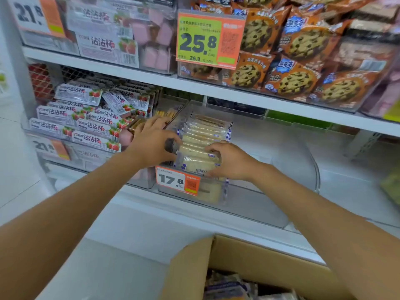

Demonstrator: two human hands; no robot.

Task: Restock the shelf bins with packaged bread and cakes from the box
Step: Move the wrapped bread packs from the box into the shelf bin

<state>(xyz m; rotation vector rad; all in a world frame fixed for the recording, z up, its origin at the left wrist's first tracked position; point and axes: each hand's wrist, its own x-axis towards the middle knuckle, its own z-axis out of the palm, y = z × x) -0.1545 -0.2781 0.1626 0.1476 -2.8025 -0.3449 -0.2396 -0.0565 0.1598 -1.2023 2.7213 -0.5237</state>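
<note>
Cake packs (203, 135) run back in a row — right hand (231, 162) curls fingers (213, 151) over the front ones, left hand (151, 145) lays fingers straight alongside.

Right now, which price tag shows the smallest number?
The 17.8 tag on the bread bin; the two 21.8 tags and the 25.8 tag show more.

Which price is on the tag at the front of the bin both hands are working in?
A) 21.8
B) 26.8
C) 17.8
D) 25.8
C: the price tag on the front of the clear bin reads 17.8. It sits just below the bread packs that the left hand presses and the right hand holds.
</note>
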